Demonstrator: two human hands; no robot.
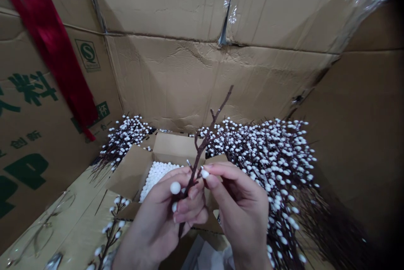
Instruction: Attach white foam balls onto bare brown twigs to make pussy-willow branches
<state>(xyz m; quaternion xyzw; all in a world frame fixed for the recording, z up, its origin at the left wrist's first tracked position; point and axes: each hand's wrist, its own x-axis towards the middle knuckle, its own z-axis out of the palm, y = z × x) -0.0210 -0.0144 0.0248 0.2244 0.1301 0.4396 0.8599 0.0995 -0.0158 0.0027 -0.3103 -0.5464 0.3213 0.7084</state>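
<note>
My left hand (170,211) is closed around a brown artificial branch (202,148), which leans up and to the right. White balls (175,187) sit on its lower twigs beside my left thumb. Between the thumb and forefinger of my right hand (240,207) is a small white ball (205,173), pinched against or very near a short side twig; whether it is seated on the twig is hidden by the fingers. Behind my hands stands an open cardboard box (178,146) holding many loose white balls (158,174).
Finished-looking branches with white balls (265,148) are heaped at the right, with a smaller bunch (126,135) at back left. Bare brown stems (331,223) lie at far right. Glasses (41,228) rest at lower left. Cardboard walls (176,76) and a red ribbon (59,51) surround the surface.
</note>
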